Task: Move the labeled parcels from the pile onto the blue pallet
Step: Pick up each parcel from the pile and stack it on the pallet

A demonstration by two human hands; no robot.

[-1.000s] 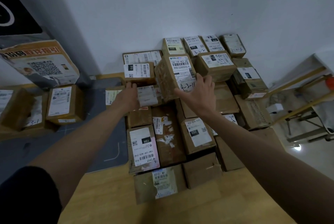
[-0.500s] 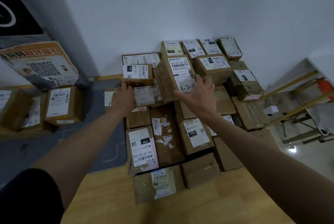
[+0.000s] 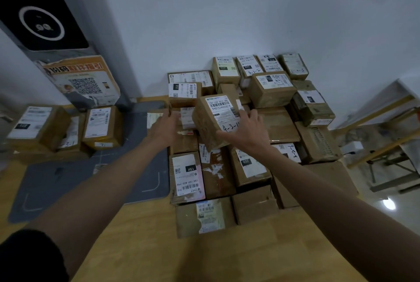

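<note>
Right hand (image 3: 246, 132) grips tilted parcel (image 3: 216, 118), long axis toward 11 o'clock; left hand (image 3: 164, 126) at its 9 o'clock, grasp unclear.

Matt brown cardboard parcel (image 3: 212, 122) with glossy tape and white paper label (image 3: 223, 111); smooth wooden floor (image 3: 145, 236).

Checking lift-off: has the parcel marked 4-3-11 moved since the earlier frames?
Yes. The 4-3-11 parcel has tilted up and come nearer, away from the 127 box.
</note>
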